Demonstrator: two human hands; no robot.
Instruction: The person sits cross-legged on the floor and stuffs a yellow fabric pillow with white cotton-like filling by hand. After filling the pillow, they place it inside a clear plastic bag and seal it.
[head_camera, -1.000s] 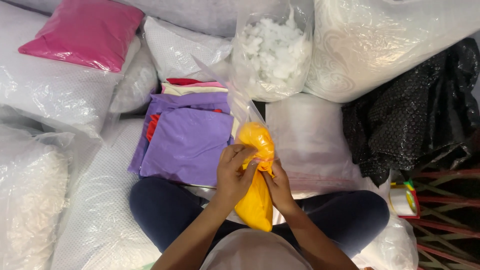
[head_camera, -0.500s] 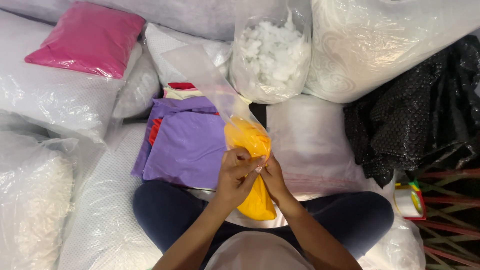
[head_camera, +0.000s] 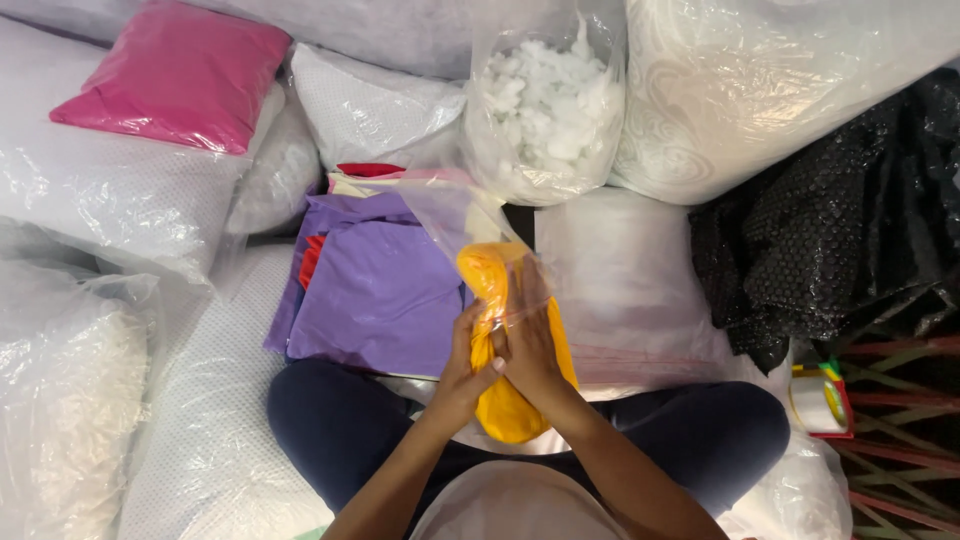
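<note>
Head view: my left hand (head_camera: 468, 365) and right hand (head_camera: 530, 345) both clamp one yellow cushion cover (head_camera: 500, 400) over my lap, half inside one clear plastic bag (head_camera: 450, 215). One purple fabric stack (head_camera: 375, 290) lies just left; bagged pillows (head_camera: 120, 200) crowd every side. Its long axis runs away from me, upper end tilted slightly left.

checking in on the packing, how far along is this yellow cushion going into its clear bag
Done: a pink pillow and several white ones lie bagged in clear plastic. In hand: the left hand and right hand grip a yellow cushion, its top already inside a clear bag. Left: its lower half is not yet bagged, and the folded purple covers lie unstuffed beside loose white filling.
</note>
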